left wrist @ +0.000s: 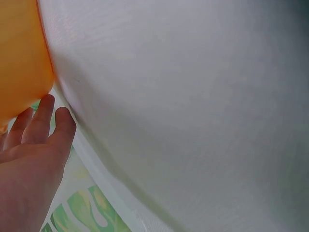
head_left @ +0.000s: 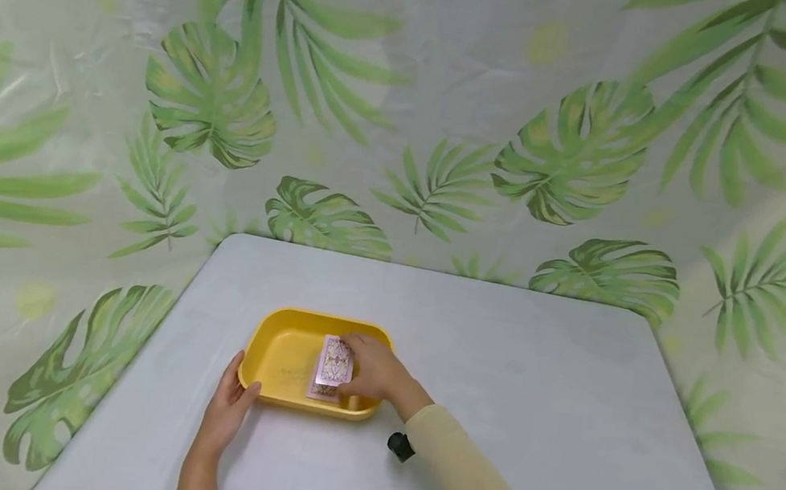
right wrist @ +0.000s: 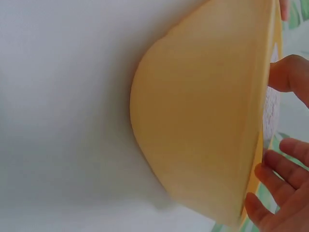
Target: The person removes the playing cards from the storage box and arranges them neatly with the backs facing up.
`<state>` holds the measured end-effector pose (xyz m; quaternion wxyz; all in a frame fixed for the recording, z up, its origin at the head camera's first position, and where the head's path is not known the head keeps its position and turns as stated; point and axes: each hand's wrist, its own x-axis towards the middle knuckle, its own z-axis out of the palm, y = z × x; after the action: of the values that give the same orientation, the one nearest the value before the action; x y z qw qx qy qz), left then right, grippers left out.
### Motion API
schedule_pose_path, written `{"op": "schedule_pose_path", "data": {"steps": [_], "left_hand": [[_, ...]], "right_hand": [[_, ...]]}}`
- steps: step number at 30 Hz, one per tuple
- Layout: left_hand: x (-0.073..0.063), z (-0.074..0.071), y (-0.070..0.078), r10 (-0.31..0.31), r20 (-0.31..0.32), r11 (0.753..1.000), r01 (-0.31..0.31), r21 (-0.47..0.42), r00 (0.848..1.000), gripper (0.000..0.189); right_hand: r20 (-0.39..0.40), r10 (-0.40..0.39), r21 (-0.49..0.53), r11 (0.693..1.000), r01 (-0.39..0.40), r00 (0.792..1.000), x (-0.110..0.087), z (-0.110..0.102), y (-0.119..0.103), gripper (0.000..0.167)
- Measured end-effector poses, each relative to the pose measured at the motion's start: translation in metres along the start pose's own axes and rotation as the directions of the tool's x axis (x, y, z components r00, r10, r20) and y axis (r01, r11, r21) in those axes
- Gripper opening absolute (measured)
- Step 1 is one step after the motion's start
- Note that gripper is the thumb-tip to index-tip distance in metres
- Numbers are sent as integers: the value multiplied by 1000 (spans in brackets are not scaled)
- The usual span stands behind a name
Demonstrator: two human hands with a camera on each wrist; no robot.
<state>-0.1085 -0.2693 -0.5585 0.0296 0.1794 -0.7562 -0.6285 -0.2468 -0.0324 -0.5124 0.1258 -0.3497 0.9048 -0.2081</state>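
Note:
A yellow tray (head_left: 283,346) with raised walls is on the white table. Inside, toward its right side, are playing cards (head_left: 336,361) with an ornate purple-and-white back; more patterned card (head_left: 323,391) shows below their near edge. My right hand (head_left: 375,368) reaches over the right wall and holds the upper cards between thumb and fingers. At the tray's left near corner, my left hand (head_left: 230,396) grips the rim and wall. The left wrist view shows fingers (left wrist: 42,121) against the outer wall. From the right wrist, the tray wall (right wrist: 203,106) hides most of the cards.
The white table (head_left: 529,390) extends around the tray, mostly to the right. A leaf-patterned sheet (head_left: 455,82) hangs behind and beside it. Dark bands with a small device (head_left: 401,446) sit at the wrists, beside beige sleeves (head_left: 475,481).

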Motion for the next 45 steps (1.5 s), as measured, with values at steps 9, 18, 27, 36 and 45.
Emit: {"op": "schedule_pose_path", "data": {"steps": [9,18,27,36,45], "left_hand": [[-6,-4,2,-14,-14,1000,14,6,1000,73],[-7,-8,2,-17,-11,1000,17,-11,1000,75],[-8,-6,6,-22,-12,1000,22,-15,1000,75],[-7,-3,9,-35,0,999,35,-16,999,76],[-5,3,11,-39,9,999,39,-3,999,75]], "right_hand": [[-47,-5,29,1000,6,999,-8,-18,8,85],[-119,73,134,989,-57,990,-23,-42,30,81],[-155,134,229,969,-97,979,-42,-56,63,83],[-179,172,251,960,-124,969,-60,-56,92,80],[-79,248,258,941,-221,966,-76,-44,108,81]]}}
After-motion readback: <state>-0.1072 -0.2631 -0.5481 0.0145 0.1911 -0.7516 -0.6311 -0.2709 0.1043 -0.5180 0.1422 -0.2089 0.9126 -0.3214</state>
